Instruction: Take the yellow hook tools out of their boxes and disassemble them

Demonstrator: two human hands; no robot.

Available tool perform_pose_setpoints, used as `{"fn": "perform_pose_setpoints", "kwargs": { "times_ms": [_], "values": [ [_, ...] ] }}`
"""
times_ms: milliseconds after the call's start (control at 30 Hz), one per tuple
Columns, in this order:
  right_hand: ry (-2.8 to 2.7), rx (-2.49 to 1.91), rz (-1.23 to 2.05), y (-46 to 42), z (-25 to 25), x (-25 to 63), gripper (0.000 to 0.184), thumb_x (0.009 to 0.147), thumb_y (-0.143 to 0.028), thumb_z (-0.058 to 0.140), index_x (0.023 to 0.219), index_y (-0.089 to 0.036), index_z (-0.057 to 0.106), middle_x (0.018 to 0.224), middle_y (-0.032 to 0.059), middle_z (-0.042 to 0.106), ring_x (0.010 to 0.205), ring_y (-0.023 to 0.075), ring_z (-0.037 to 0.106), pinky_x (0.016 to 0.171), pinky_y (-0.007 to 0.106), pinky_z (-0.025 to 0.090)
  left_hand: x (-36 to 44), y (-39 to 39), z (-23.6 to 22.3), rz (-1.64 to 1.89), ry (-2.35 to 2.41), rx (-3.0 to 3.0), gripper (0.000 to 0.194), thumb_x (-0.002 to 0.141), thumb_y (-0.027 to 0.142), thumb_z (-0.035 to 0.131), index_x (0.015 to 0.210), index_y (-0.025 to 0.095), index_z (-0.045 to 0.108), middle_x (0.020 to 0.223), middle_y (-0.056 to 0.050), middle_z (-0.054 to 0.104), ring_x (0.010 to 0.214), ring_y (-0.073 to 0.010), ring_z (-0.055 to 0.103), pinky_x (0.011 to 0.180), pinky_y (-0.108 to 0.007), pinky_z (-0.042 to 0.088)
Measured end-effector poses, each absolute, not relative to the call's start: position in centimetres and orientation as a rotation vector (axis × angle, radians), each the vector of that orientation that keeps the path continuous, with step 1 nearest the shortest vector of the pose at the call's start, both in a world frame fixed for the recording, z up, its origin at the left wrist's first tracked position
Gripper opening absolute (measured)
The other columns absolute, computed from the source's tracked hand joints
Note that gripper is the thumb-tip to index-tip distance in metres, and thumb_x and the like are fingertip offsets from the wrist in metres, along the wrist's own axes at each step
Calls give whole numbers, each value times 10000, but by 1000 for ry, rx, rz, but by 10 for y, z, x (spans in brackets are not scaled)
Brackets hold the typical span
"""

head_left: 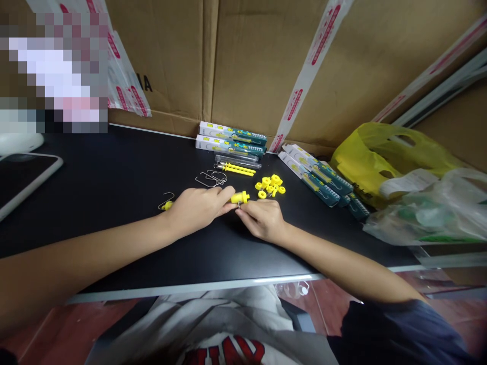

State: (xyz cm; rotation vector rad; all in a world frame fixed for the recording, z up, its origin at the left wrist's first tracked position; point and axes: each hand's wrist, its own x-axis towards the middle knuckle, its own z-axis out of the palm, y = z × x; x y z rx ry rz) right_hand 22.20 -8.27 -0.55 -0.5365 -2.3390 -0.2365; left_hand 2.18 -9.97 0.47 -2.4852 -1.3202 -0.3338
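While left hand (198, 209) grips yellow fitting (240, 196), right hand (266, 218) against it, grip unclear, room toward tabletop edge (190, 289)

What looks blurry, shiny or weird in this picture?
In the head view, the clear plastic bag at the right looks smeary and the table's front edge catches a bright streak; in the same view, big square blocks hide part of the upper left, while the yellow piece held in the left hand looks clearer.

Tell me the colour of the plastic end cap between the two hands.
The plastic end cap is bright yellow, seen best in the head view.
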Motion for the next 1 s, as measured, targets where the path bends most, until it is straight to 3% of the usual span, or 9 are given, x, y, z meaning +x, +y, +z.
{"fn": "perform_pose_setpoints", "kwargs": {
  "times_ms": [467, 867, 1000],
  "values": [
    [-2310, -635, -213, -84, -7, 219, 280, 928, -250, 494, 669, -164, 554, 507, -42, 536, 418, 56, 436, 461, 192, 316, 23, -98, 2, -316, -1328, -2442, 314, 982, 423, 295, 929, 202, 511, 740, -29, 660, 586, -203, 658, 414, -245, 269],
    [-2404, -584, -309, -86, 1, 221, 313, 925, -262, 480, 621, -186, 475, 504, -41, 506, 427, 75, 425, 465, 224, 289, 22, -101, 14, -212, -1505, -2602, 303, 969, 444, 323, 1010, 196, 492, 788, -43, 692, 633, -237, 682, 443, -237, 337],
    [-2346, -564, -175, -80, 12, 234, 202, 920, -300, 436, 765, -188, 502, 589, -18, 541, 469, 99, 458, 485, 225, 342, 15, -97, 20, -277, -1546, -2729, 336, 966, 472, 297, 1018, 192, 476, 773, -35, 686, 662, -230, 681, 481, -242, 356]
  ]
}}
